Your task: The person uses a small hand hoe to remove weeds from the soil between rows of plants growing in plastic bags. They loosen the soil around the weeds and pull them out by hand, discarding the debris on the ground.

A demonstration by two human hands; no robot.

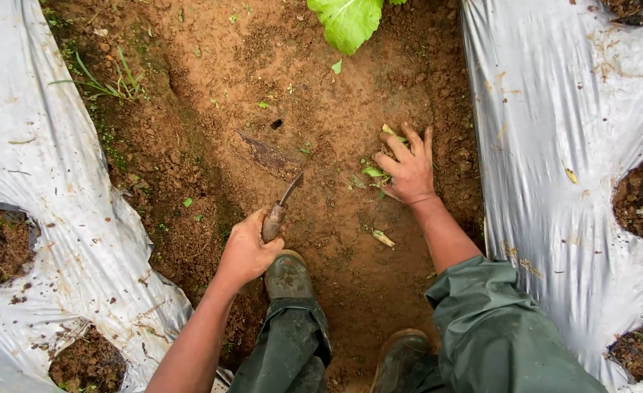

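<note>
Your left hand (247, 251) is closed around the wooden handle of a small hoe (274, 182), whose long axis runs up and slightly left along the soil furrow (321, 109). Your right hand (409, 171) lies with fingers spread, pressing on green weeds (374, 173) near the furrow's right edge. These weeds are just right of the blade, so your right hand is nearer.
</note>
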